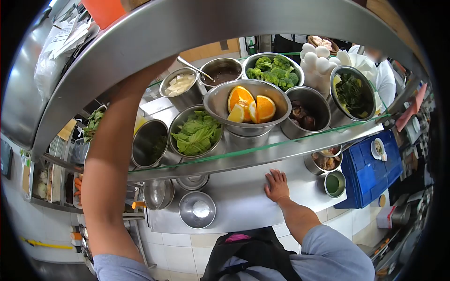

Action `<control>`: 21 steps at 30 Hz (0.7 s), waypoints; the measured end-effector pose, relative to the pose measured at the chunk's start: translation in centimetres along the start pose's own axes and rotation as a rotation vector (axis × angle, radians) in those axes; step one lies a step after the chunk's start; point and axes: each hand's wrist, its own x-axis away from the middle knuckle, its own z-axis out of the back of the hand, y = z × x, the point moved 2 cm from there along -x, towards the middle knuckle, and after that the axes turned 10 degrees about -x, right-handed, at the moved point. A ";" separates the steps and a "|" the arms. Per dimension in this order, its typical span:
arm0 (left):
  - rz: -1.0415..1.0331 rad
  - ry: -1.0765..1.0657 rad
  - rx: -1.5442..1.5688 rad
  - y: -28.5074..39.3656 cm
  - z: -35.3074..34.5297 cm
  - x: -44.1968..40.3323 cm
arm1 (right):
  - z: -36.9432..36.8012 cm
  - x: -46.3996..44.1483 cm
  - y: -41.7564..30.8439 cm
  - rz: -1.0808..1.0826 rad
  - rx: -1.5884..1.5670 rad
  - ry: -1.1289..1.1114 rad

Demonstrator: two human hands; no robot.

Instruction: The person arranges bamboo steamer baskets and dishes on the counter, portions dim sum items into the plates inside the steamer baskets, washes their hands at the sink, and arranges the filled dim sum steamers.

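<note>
My right hand (277, 186) lies flat on the steel counter (243, 201), fingers spread, holding nothing. The left arm reaches up past the shelf; only part of my left hand (161, 68) shows behind the steel beam (154, 40), its fingers hidden. Nearest to it are a pot of pale pieces (180, 85) and a pot of dark sauce (221, 72) with a spoon. On the glass-edged shelf stand a bowl of orange wedges (247, 105), leafy greens (196, 133), broccoli (274, 70) and a pot of dark pieces (303, 117).
An empty steel bowl (197, 210) and a strainer (158, 193) sit at the counter's left. At the right are a pot of green liquid (334, 183) and a blue box (368, 168). White eggs (318, 58) are stacked at the back. The beam crosses overhead.
</note>
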 end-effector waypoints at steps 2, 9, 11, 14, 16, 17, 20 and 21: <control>-0.100 0.042 -0.181 2.0 1.1 4.3 | -0.2 0.2 0.1 -0.007 0.001 0.003; -0.595 0.053 -0.103 7.2 8.6 17.7 | -0.2 0.3 0.2 0.010 0.003 0.013; -0.678 -0.015 -0.077 8.4 11.3 20.2 | -0.2 0.3 0.2 0.009 -0.005 0.008; -0.805 -0.026 -0.035 9.5 14.7 23.1 | -0.2 0.7 0.3 0.033 -0.017 0.029; -0.850 0.039 -0.033 10.1 17.5 24.0 | -0.3 0.4 0.5 0.030 -0.015 0.042; -0.832 0.116 -0.073 10.5 19.3 24.3 | -0.3 0.4 0.5 0.039 -0.018 0.052; -0.818 0.350 -0.137 11.6 23.3 24.5 | -2.2 2.0 1.1 0.092 0.054 0.062; -0.824 0.538 -0.150 12.1 24.8 23.6 | -3.8 1.0 2.9 0.140 0.154 0.092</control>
